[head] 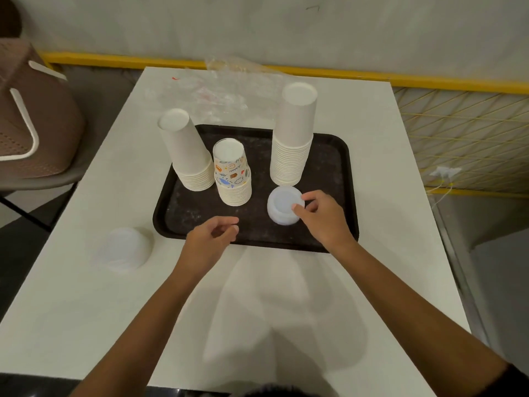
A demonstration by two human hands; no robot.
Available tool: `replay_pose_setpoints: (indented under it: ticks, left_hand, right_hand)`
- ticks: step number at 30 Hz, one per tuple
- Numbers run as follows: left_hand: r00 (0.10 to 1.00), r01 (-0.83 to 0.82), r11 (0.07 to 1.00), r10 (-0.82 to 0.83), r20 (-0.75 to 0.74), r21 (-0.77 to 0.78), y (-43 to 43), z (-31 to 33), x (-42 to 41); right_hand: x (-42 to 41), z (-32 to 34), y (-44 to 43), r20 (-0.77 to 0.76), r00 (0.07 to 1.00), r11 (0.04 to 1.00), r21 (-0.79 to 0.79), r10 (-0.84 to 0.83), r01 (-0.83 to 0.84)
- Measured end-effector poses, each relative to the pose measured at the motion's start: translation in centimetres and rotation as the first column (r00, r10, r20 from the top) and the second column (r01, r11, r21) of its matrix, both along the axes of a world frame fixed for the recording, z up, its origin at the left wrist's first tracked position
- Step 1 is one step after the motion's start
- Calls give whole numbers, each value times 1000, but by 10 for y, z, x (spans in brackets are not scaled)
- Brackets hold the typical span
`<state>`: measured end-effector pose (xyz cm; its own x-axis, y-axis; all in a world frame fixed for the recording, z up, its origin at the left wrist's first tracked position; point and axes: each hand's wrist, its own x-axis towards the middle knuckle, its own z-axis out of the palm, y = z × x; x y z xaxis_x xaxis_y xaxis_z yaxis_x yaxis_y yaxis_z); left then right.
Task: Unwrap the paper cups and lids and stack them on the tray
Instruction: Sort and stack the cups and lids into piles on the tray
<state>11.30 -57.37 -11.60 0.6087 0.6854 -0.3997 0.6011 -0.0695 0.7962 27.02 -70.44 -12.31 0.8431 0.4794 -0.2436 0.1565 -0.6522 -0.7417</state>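
Pinching the lid stack [282, 206] at its right side, the right hand [325, 217] has it at the tray's [337, 156] near right. The left hand [211, 239] hovers loosely curled, holding nothing. The lids look light, thin and slippery, so best to clasp low around the whole stack. A tall cup stack [293, 144] just behind looks tippy. 1 more lid stack [126, 249] waits off-tray on the table [257, 296], with room between.

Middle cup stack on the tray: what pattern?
The middle cup stack bears colourful doodles on white; head view shows it.
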Motion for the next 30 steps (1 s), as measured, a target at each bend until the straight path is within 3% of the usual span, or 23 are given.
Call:
replay_pose_setpoints:
  ticks: [5,11,15,18,21,30]
  left_hand:
    - [997,-76,995,73,40,60,8,13,-43]
    - [990,-142,951,142,20,273,54,20,-91]
    - [969,-244,922,245,36,302,94,19,-122]
    - [957,-268,928,287,-39,258,125,10,-139]
    - [963,-209,968,228,-146,135,147,-1,-151]
    - [983,-110,977,80,-168,-180,177,-20,-157]
  right_hand:
    - [-30,6,18,-57,994,995,13,95,-94]
    - [-73,6,61,-161,962,975,48,220,-215]
    - [-102,5,93,-255,933,967,60,253,-246]
    - [-125,1,119,-311,917,969,74,248,-237]
    - [-146,-5,143,-372,899,973,52,229,-226]
    - [-194,-18,194,-528,846,995,-12,74,-94]
